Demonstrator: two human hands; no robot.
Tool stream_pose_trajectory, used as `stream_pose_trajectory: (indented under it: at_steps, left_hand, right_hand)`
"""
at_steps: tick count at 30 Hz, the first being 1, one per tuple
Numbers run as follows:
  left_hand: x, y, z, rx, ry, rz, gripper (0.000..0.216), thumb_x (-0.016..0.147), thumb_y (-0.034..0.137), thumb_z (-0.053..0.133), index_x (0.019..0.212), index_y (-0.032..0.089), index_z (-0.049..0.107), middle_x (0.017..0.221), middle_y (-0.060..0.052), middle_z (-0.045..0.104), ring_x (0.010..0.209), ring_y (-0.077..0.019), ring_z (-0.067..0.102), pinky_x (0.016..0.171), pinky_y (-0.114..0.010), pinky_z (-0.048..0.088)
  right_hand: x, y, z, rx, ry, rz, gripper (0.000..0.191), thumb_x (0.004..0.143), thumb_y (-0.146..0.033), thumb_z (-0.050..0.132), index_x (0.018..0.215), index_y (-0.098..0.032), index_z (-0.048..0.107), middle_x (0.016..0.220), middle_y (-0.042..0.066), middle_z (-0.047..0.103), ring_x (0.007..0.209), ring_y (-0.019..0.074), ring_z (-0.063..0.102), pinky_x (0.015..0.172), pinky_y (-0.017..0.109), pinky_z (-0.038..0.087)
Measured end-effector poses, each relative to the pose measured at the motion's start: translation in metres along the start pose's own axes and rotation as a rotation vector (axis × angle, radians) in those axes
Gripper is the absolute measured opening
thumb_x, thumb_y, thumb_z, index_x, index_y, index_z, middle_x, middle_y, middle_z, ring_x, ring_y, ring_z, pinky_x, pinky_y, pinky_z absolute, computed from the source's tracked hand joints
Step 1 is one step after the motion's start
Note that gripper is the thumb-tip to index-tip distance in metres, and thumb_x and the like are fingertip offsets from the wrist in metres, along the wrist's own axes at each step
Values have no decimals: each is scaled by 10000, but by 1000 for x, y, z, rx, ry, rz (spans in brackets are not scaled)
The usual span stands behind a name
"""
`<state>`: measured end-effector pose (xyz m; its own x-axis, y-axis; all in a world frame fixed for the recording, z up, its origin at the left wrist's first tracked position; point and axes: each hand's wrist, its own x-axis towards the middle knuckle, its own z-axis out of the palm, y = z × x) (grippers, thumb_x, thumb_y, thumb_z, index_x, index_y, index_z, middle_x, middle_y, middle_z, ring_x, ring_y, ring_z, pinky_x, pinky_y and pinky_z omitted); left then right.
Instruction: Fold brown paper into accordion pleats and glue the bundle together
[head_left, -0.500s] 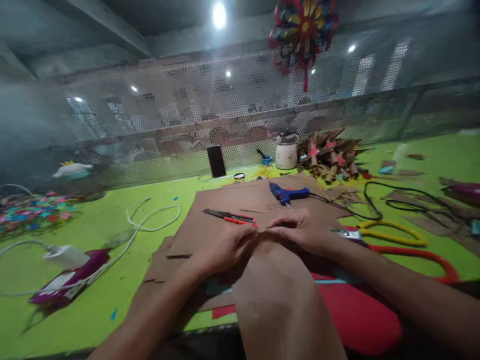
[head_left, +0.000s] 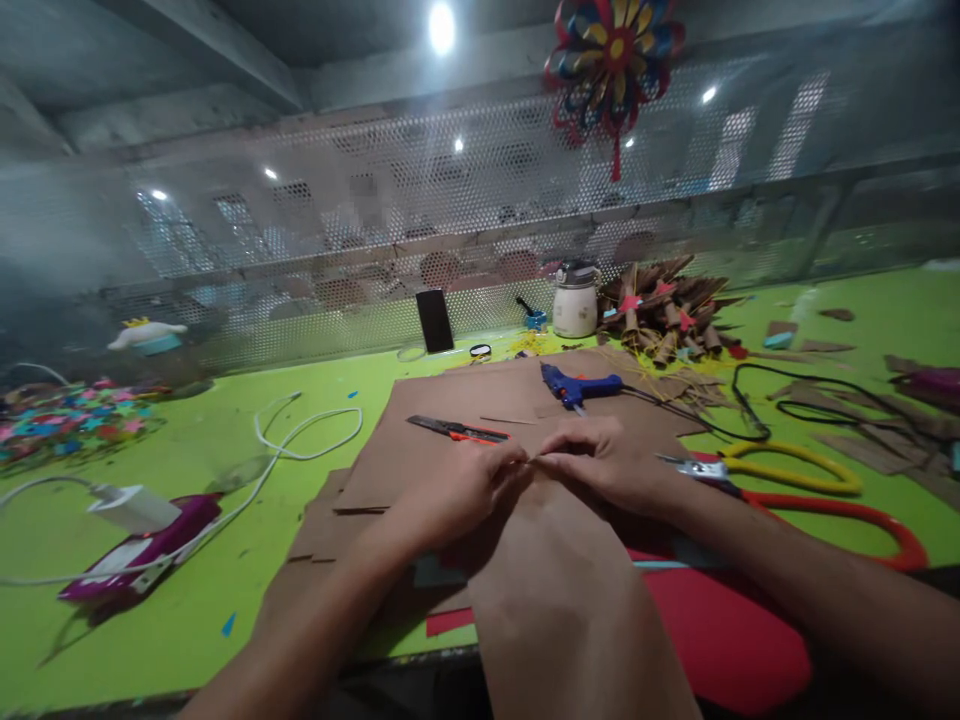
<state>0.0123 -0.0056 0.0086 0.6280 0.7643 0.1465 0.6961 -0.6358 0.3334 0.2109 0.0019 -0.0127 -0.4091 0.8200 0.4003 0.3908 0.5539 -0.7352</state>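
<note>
Pinched between thumb and fingertips, the far end of a brown paper piece [head_left: 562, 600] is held by both hands, the left hand [head_left: 472, 490] and the right hand [head_left: 604, 465] meeting almost tip to tip at its narrow top. From that meeting point the piece runs down toward six o'clock, broad and gently curved, past the near table edge.

Judging by this view, work on the piece looks to be at an early point: its narrow end is gathered in the fingers, while the wide body below hangs smooth, with no fold, glue or decoration visible on it. Whether the pinched end is creased or already joined cannot be told (the fingertips cover it).

Tools lie unheld: a cutter knife [head_left: 459, 431] at ten o'clock from the hands, a blue glue gun [head_left: 581, 387] at one, and scissors [head_left: 712, 472] at three. Brown sheets [head_left: 420, 400] spread flat beneath the knife and gun, and a red sheet [head_left: 720, 620] sits at four. Farther off, between one and two o'clock, a pile of rolled brown pieces [head_left: 667, 310] with red stars appears further advanced; how many more pieces are left, nothing here shows.
</note>
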Motion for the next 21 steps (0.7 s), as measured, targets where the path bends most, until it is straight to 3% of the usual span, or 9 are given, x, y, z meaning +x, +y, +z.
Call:
stream_pose_trajectory:
  at_steps: [6,10,13,17,21]
  left_hand:
    - [2,-4,9,-15,62,5,267,880,313,385,736,157,546,607,15,506,537,-84,392,535,-204,277]
    - [2,-8,11,-32,74,35,280,881,317,390,702,152,530,589,22,477,532,-79,379,520,-199,267]
    - [1,-6,10,-49,75,51,264,882,314,392,724,154,530,597,28,473,537,-75,378,518,-195,267]
    - [0,-3,5,-102,25,52,277,882,339,393,744,151,544,628,21,499,558,-78,407,530,-193,293]
    - [-1,-5,1,-210,-58,24,273,883,341,392,853,161,594,706,1,573,624,-94,482,565,-194,340]
  right_hand:
    - [1,-4,0,15,-23,43,129,757,-227,567,755,-166,681,719,21,662,686,133,565,650,242,417]
    - [1,-1,1,129,-112,148,186,764,-280,556,818,-135,660,634,8,594,568,101,493,511,208,376]
    - [1,-1,0,153,-179,132,209,778,-302,542,758,-122,647,573,-12,527,525,82,432,471,193,329]
    - [-1,-1,-3,175,-191,55,261,789,-308,535,642,-115,630,547,-16,483,530,77,403,478,194,307]
    - [-4,1,-2,286,-224,118,280,789,-329,544,661,-100,642,554,-14,475,519,71,385,467,197,288]
